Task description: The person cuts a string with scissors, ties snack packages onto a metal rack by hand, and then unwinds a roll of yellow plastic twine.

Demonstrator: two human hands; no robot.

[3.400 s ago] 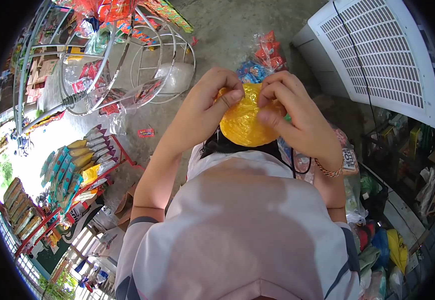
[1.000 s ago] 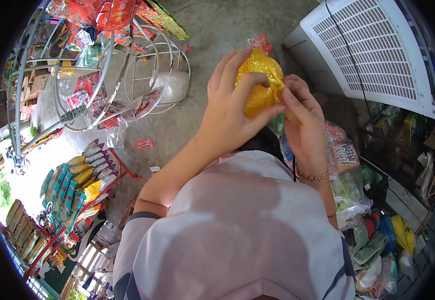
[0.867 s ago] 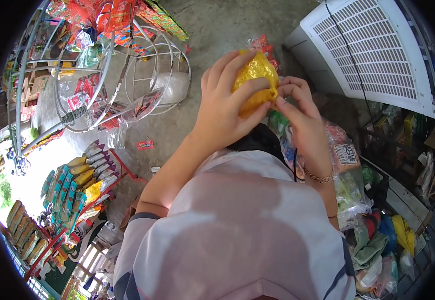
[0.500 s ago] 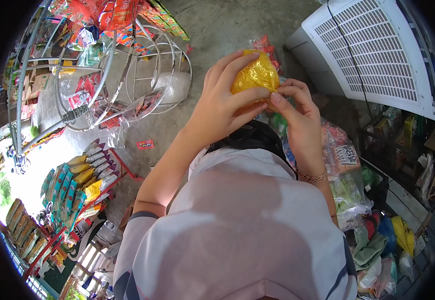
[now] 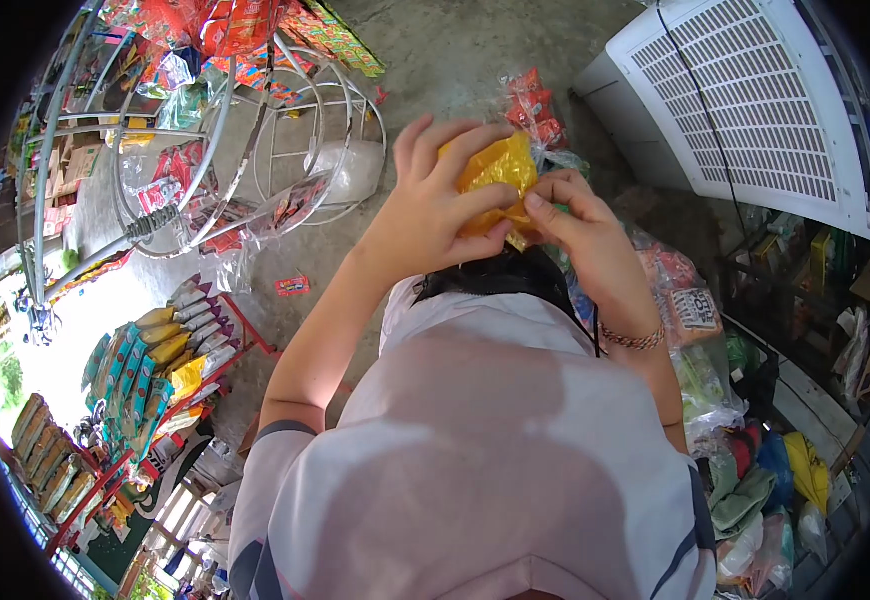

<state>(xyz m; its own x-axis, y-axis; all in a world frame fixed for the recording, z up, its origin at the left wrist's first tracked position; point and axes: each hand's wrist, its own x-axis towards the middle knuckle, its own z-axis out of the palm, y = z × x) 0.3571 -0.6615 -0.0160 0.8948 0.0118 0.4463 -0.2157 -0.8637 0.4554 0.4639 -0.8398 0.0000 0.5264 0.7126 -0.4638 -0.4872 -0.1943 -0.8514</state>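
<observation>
Between my hands, in front of my waist, is a crinkled, shiny yellow plastic bag [image 5: 500, 170]. My left hand [image 5: 440, 190] is curved round its left side, with the thumb and index finger near its lower part and the other fingers bent over its top. The thumb and fingertips of my right hand [image 5: 580, 225] pinch the bag's right edge. A braided bracelet [image 5: 633, 339] circles my right wrist. What the bag holds, if anything, cannot be made out.
A white slatted panel [image 5: 745, 100] stands at the upper right. Wire racks [image 5: 245, 150] with red packets are at the upper left, and a red rack of snack packets [image 5: 160, 350] below them. Plastic-wrapped goods [image 5: 690, 310] lie on my right. A red wrapper [image 5: 293, 286] is on the floor.
The yellow bag has moved slightly down and left and looks less rounded, more crumpled. My left fingers have lifted and spread somewhat, while my right hand has shifted left with the bag's edge.
</observation>
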